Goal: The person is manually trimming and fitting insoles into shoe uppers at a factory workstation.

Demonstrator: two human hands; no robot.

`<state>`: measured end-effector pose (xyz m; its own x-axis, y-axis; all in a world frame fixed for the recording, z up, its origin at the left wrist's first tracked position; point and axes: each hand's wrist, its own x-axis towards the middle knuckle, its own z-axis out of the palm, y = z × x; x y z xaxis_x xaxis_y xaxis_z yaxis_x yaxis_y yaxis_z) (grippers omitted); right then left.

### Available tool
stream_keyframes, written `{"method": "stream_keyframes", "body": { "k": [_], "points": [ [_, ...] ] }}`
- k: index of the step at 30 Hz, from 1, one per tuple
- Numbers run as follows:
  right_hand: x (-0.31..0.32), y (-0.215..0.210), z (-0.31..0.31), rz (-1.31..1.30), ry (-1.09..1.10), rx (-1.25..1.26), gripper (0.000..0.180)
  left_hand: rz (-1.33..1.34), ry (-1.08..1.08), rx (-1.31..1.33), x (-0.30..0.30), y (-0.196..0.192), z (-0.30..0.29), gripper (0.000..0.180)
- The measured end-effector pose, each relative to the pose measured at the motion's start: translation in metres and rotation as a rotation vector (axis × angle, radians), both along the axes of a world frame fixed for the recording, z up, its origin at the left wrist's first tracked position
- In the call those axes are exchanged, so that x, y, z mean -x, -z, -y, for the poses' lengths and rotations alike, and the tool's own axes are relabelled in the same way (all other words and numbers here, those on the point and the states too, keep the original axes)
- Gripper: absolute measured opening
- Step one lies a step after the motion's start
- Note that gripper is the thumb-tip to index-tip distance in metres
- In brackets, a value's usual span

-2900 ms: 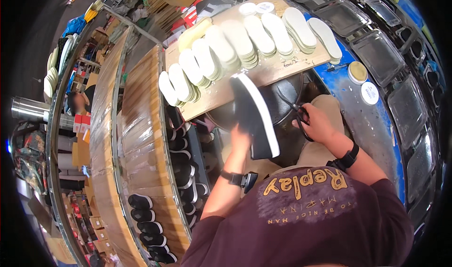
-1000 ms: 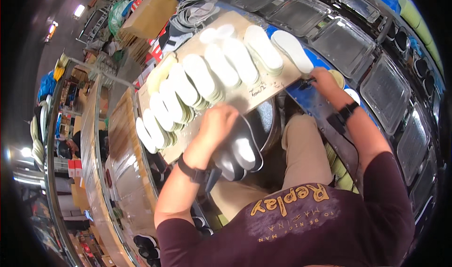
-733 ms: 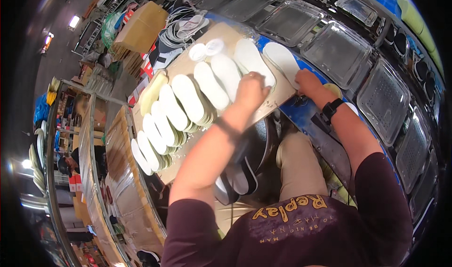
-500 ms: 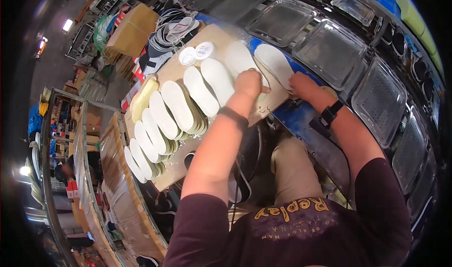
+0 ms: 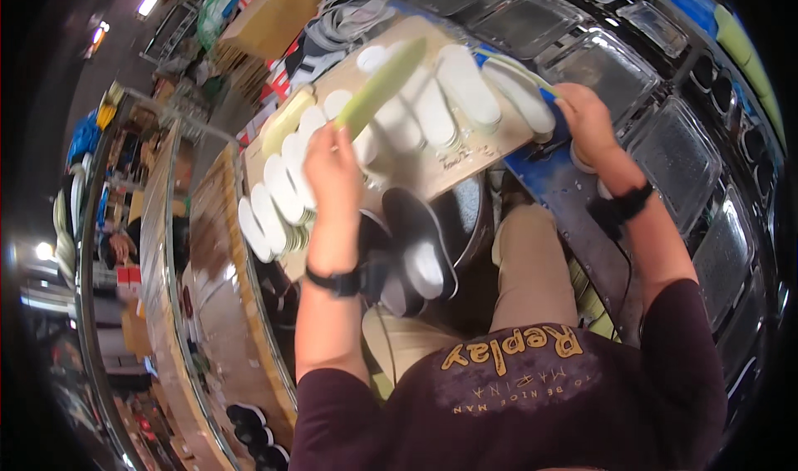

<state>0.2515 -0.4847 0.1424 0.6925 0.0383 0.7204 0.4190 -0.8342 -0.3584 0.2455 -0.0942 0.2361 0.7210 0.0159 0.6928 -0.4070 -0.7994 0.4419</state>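
Clear, shallow trays (image 5: 594, 68) line the dark rack curving along my right, and a brown cardboard box (image 5: 270, 18) sits beyond the far left end of my work surface. Wrapped brown panels (image 5: 224, 280) run along my left side. Before me a tan board (image 5: 432, 180) carries a slanting row of white insoles (image 5: 470, 88), many of them piled in stacks, and its right end rests near a scuffed blue surface (image 5: 553, 172).

With my left hand (image 5: 332, 167) I pinch the near end of a pale green insole (image 5: 386, 84), thumb and fingers closed on it; it tilts up and away to the right above the stacks, its outline blurred. My right hand (image 5: 586, 118), fingers curled together, grips the near end of a second insole (image 5: 522, 70), seen almost edge-on as a thin green strip over the board's right end. Dark shoes (image 5: 413, 230) with pale edging lie between my hands and my lap, just below the board's near edge, left of my beige trouser leg (image 5: 536, 263).
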Motion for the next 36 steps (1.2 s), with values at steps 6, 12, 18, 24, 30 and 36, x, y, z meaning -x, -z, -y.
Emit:
{"method": "stream_keyframes", "body": {
  "k": [6,12,18,24,30,36],
  "points": [
    [0.126,-0.075,-0.061,-0.368,-0.340,-0.538,0.017,-0.131,-0.100,0.541,0.187,-0.043,-0.114,0.015],
    [0.169,-0.078,-0.117,-0.774,-0.343,-0.644,0.017,-0.338,-0.273,0.727,0.276,-0.021,-0.126,0.011],
    [0.198,-0.068,-0.193,-0.305,-0.688,-0.081,0.013,-0.469,0.059,0.133,0.289,0.026,-0.073,0.008],
    [0.209,-0.030,-0.222,-0.303,-1.043,0.645,0.019,-0.511,0.279,-0.398,0.280,0.054,-0.054,0.007],
    [0.179,0.024,-0.249,-0.221,-0.903,0.611,0.010,-0.569,0.065,-0.580,0.236,0.106,-0.068,0.008],
    [0.164,0.044,-0.276,-0.118,-0.705,0.616,0.011,-1.002,0.097,-0.471,0.194,0.151,-0.079,0.009]
  ]
}}
